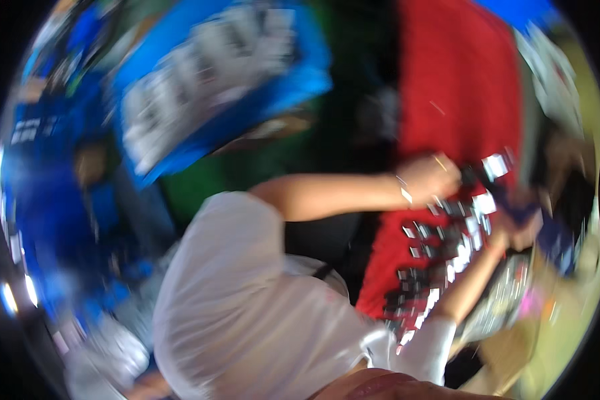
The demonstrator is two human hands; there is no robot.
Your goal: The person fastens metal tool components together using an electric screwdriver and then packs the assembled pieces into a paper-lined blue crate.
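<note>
Motion blurs the whole head view. My left hand (431, 176) reaches across the red cloth (457, 80), its fingers curled closed. Right by its fingertips is a small black and silver piece (492, 167); whether they grip it is not clear. Below that hand, several similar black and silver pieces (440, 250) lie in rows on the cloth. My right hand (523, 230) is at the cloth's right edge, beside a dark blue thing (557, 240) too smeared to name. The fingers of that hand are blurred.
At the upper left stands a blue tray or box (313, 63) with several white bundles (213, 63) in it. A person in blue clothing (47, 193) is at the left. White plastic-looking bags (550, 70) lie at the upper right.
</note>
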